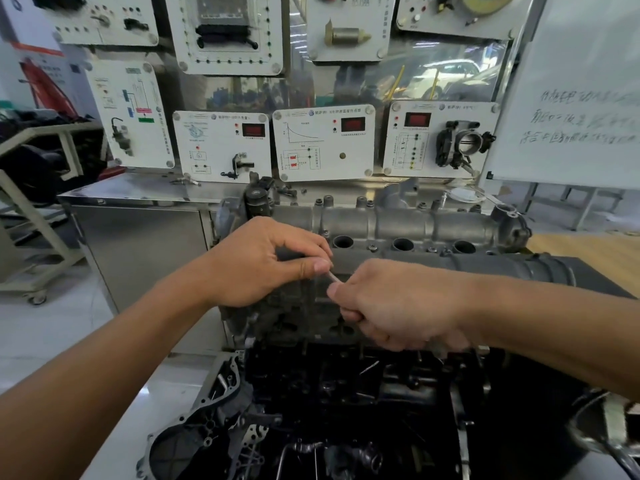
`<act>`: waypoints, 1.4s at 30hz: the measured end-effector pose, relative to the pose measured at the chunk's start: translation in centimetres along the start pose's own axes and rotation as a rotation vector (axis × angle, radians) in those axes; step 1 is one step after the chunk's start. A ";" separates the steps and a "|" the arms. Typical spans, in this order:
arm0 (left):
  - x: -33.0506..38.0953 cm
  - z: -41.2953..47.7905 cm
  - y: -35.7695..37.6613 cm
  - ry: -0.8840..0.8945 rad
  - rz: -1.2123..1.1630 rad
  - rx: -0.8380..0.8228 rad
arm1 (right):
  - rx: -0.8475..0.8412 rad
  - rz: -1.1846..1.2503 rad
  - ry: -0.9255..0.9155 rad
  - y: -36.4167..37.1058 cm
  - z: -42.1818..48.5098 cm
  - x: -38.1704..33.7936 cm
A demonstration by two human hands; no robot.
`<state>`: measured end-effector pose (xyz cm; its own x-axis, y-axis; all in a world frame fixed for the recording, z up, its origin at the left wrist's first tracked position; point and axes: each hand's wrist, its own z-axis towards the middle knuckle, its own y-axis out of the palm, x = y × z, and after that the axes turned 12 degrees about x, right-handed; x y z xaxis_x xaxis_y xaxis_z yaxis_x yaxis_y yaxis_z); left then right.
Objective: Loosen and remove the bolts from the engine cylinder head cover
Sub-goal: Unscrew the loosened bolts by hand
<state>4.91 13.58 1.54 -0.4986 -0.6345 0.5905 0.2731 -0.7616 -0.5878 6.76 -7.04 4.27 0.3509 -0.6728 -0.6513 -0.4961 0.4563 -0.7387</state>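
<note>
Just in front of the cylinder head cover [398, 223], its bolts [372, 247] sitting along its near edge, we are pinching a thin tool shaft [334, 276] with the left hand [256, 265] and gripping its lower end in the right hand [398, 306], best seating it squarely before turning.

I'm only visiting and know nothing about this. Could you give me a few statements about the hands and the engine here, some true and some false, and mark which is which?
1. The left hand and the right hand both hold one thin metal tool. True.
2. The left hand lies flat on the cylinder head cover. False: its thumb and fingers pinch the tool's upper end.
3. Three round openings show in a row on the cylinder head cover. True.
4. The whiteboard on the right is blank. False: it carries handwriting.
</note>
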 end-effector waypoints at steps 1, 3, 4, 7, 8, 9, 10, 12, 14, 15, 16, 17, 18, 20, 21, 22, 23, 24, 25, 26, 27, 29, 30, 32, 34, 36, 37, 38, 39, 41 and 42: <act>-0.1 0.1 0.1 -0.007 -0.010 0.012 | 0.054 -0.125 -0.062 -0.2 0.1 0.0; -0.2 0.1 0.2 -0.006 -0.019 0.034 | 0.104 -0.269 -0.121 -0.7 0.5 -0.1; -0.2 0.1 0.2 0.002 -0.018 0.041 | 0.077 -0.269 -0.103 -0.9 0.7 -0.1; -0.3 0.1 0.3 -0.001 0.009 0.067 | 0.003 -0.324 -0.078 -1.7 1.4 0.0; -0.4 0.1 0.3 -0.013 0.022 0.076 | -0.002 -0.379 -0.110 -1.9 1.5 0.0; -0.5 0.1 0.3 -0.026 0.033 0.085 | -0.007 -0.409 -0.138 -2.2 1.7 0.0; -0.6 0.2 0.3 -0.036 0.041 0.093 | -0.009 -0.393 -0.153 -2.5 1.8 0.1; -0.7 0.2 0.3 -0.047 0.047 0.113 | -0.020 -0.360 -0.171 -3.4 1.9 0.1; -0.6 0.3 0.4 -0.052 0.055 0.132 | -0.047 -0.399 -0.217 -4.4 2.2 0.1; -0.6 0.2 0.4 -0.053 0.062 0.136 | -0.066 -0.435 -0.250 -4.8 2.4 -0.1; -0.6 0.2 0.4 -0.053 0.069 0.137 | -0.087 -0.473 -0.280 -5.2 2.7 -0.3; -0.6 0.2 0.4 -0.056 0.073 0.138 | -0.110 -0.503 -0.300 -5.4 2.9 -0.6; -0.5 0.1 0.4 -0.060 0.072 0.140 | -0.133 -0.526 -0.316 -5.6 3.1 -0.8; -0.4 0.1 0.3 -0.064 0.076 0.143 | -0.170 -0.617 -0.353 -5.8 3.6 -1.2; -0.3 0.1 0.3 -0.062 0.088 0.146 | -0.168 -0.679 -0.384 -6.0 3.9 -1.3; -0.2 0.1 0.3 -0.061 0.103 0.149 | -0.139 -0.757 -0.435 -6.2 4.2 -1.3; -0.2 0.0 0.3 -0.058 0.113 0.150 | -0.080 -0.855 -0.506 -6.5 4.6 -1.2; -0.2 0.0 0.3 -0.055 0.116 0.150 | -0.006 -0.970 -0.580 -6.7 5.1 -1.1; -0.2 -0.1 0.3 -0.053 0.110 0.150 | 0.064 -1.072 -0.642 -6.9 5.6 -1.2; -0.2 -0.1 0.3 -0.051 0.102 0.155 | 0.116 -1.145 -0.696 -7.0 6.0 -1.2; -0.2 -0.2 0.3 -0.047 0.096 0.162 | 0.149 -1.192 -0.738 -7.0 6.5 -1.4; -0.3 -0.2 0.4 -0.024 0.118 0.192 | 0.198 -1.243 -0.820 -6.9 7.3 -1.7; -0.3 -0.2 0.4 -0.009 0.145 0.214 | 0.222 -1.252 -0.867 -6.9 7.8 -1.8; -0.2 -0.3 0.6 0.021 0.201 0.261 | 0.265 -1.227 -0.956 -6.9 8.7 -1.8; -0.1 -0.5 0.8 0.075 0.286 0.325 | 0.314 -1.217 -1.014 -6.6 9.5 -1.7; 0.0 -0.7 0.9 0.066 0.305 0.371 | 0.362 -1.221 -1.056 -6.2 10.0 -1.5; -0.1 -0.7 0.9 0.038 0.290 0.377 | 0.381 -1.214 -1.066 -6.0 10.2 -1.4; -0.1 -0.7 1.0 0.014 0.291 0.375 | 0.398 -1.194 -1.068 -5.9 10.4 -1.2; -0.2 -0.7 1.1 0.003 0.314 0.365 | 0.410 -1.167 -1.064 -5.8 10.5 -1.0; -0.3 -0.5 1.3 -0.014 0.385 0.328 | 0.432 -1.139 -1.049 -5.6 10.8 -0.7; -0.3 -0.5 1.4 -0.019 0.409 0.310 | 0.442 -1.144 -1.038 -5.5 11.0 -0.6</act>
<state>5.03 12.78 0.30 -0.2857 -0.8889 0.3581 0.6751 -0.4519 -0.5831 17.97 -2.72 6.79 0.8110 -0.1790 0.5570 0.5849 0.2637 -0.7670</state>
